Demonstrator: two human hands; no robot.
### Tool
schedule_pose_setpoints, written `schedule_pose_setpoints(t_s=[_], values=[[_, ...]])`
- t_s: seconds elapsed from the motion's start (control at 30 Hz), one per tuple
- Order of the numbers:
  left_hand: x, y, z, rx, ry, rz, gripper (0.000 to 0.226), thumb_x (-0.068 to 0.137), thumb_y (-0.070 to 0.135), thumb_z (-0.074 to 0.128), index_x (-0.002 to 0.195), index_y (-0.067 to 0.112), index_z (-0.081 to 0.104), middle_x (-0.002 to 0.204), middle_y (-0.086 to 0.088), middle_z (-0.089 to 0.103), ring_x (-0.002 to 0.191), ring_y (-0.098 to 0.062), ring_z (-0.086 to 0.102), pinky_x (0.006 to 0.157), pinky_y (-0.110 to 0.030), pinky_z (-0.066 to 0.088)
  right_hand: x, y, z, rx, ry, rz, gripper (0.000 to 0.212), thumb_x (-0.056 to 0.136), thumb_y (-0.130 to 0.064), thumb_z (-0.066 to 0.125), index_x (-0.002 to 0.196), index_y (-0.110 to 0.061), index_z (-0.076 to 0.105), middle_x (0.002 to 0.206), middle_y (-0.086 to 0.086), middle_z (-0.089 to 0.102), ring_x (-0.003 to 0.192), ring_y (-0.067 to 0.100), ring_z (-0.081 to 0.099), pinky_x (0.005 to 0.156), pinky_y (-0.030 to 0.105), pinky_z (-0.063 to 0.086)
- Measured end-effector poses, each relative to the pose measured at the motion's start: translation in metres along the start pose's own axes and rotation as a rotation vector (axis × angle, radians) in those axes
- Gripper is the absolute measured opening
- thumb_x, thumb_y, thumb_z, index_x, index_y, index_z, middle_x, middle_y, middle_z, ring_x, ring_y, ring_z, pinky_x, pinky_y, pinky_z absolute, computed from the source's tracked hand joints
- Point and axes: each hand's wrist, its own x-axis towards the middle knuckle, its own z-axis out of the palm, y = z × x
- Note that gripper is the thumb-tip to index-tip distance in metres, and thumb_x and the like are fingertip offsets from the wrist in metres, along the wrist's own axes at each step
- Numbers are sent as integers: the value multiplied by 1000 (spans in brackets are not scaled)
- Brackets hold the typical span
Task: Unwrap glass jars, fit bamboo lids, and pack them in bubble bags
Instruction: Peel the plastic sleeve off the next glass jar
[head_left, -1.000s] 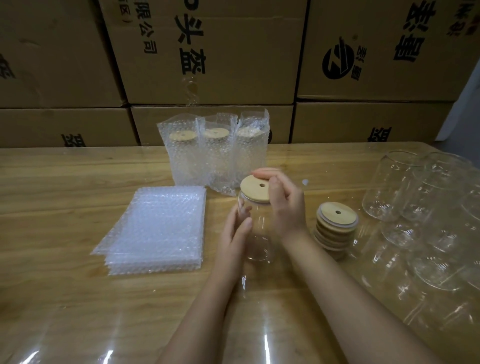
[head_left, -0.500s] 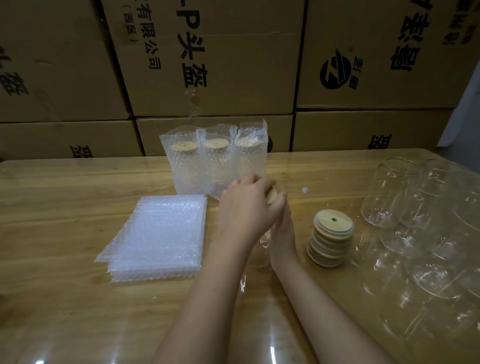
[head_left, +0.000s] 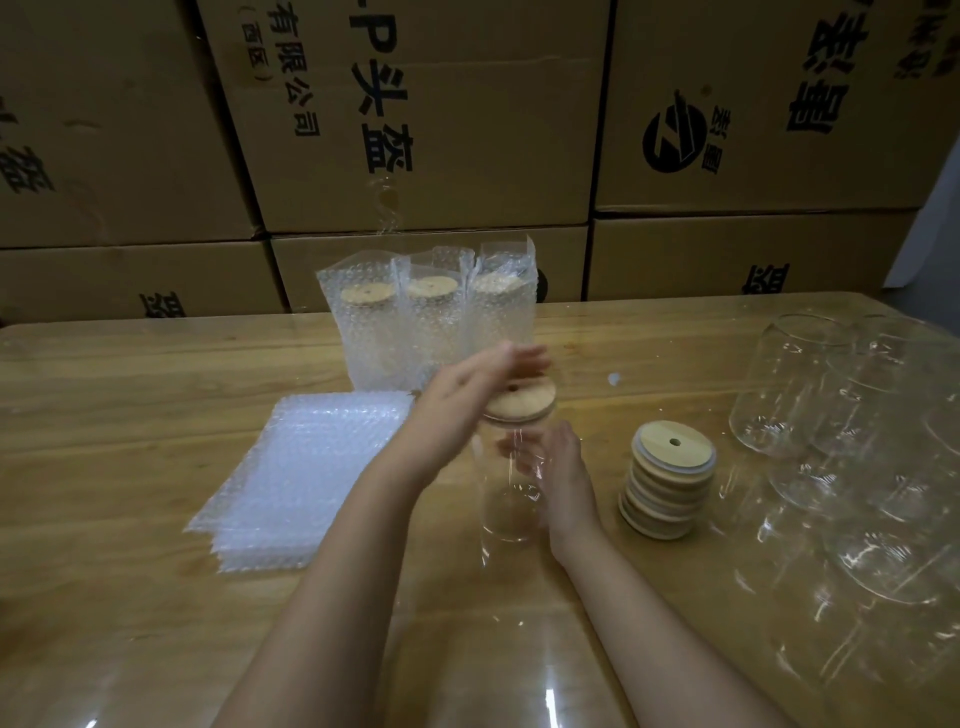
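- Left hand (head_left: 467, 395) has lifted since half a second ago: fingers (head_left: 519, 361) now straight, blurred, holding nothing, over the bamboo lid (head_left: 522, 402).
- Right hand (head_left: 563, 467) grips the glass jar (head_left: 506, 499), fingers curled round its clear, smooth wall.
- Jar upright on the glossy wooden table (head_left: 130, 415); lid seated, round, pale, one small hole.
- Flat bubble bags (head_left: 301, 478) lie to the left.
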Motion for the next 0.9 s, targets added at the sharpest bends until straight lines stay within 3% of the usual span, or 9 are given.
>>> schedule_pose_setpoints(t_s=[0.07, 0.13, 0.2, 0.27, 0.4, 0.57, 0.7, 0.8, 0.9], values=[[-4, -11, -17, -83, 188, -109, 33, 102, 42, 37, 112, 27, 65, 114, 5, 70, 99, -7, 67, 86, -24, 54, -1, -4, 2, -13, 0, -17, 54, 101, -40, 26, 75, -19, 68, 79, 3, 75, 85, 18, 67, 73, 30, 45], [-8, -26, -39, 386, 389, -247, 28, 100, 38, 45, 106, 21, 66, 109, -1, 69, 94, -16, 65, 80, -35, 54, -1, -1, 2, 21, -1, -34, 50, 101, -38, 28, 76, -17, 66, 82, 4, 75, 83, 15, 70, 74, 28, 45], [-14, -43, -54, 1062, 309, -455, 40, 94, 51, 47, 110, 18, 62, 116, -3, 62, 105, -22, 57, 79, -35, 48, -2, 0, -1, 27, -40, -31, 47, 100, -38, 29, 78, -16, 64, 84, 4, 75, 83, 13, 70, 73, 30, 46], [-18, -54, -59, 1332, 92, -653, 58, 87, 64, 49, 117, 15, 56, 126, -7, 50, 116, -27, 46, 79, -35, 42, 0, -1, -3, 41, -45, -13, 45, 100, -37, 30, 80, -15, 64, 85, 5, 75, 82, 14, 70, 66, 27, 47], [-18, -62, -60, 1353, -101, -777, 57, 82, 57, 59, 122, 18, 47, 122, -3, 47, 111, -24, 48, 75, -30, 38, 1, 1, -3, 44, -46, -32, 44, 100, -32, 30, 80, -11, 63, 84, 7, 75, 81, 14, 71, 74, 29, 44], [-15, -56, -77, 1268, -168, -749, 22, 92, 40, 58, 89, 18, 55, 87, 6, 58, 87, -16, 57, 75, -28, 47, 1, -1, -3, 63, -40, -3, 43, 100, -31, 30, 81, -10, 62, 84, 8, 75, 78, 12, 70, 71, 30, 44], [-18, -46, -85, 1269, -121, -743, 11, 91, 12, 54, 89, 13, 65, 92, -2, 67, 77, -16, 58, 66, -24, 44, 0, -3, -2, 105, -28, 7, 42, 100, -31, 31, 82, -8, 61, 79, 6, 74, 71, 10, 70, 67, 26, 45], [-20, -38, -90, 1234, -95, -733, 13, 89, 12, 59, 97, 10, 70, 94, -4, 70, 74, -15, 59, 59, -21, 40, -1, -3, -2, 103, -15, 8, 42, 100, -29, 31, 83, -7, 62, 80, 7, 74, 73, 11, 70, 69, 27, 46], [-21, -38, -90, 1143, -51, -670, 12, 88, 18, 66, 82, 9, 70, 69, 2, 61, 56, -10, 50, 48, -18, 32, -1, -4, -2, 84, -9, 12, 43, 100, -29, 30, 85, -7, 63, 82, 7, 74, 74, 10, 70, 72, 29, 46]])
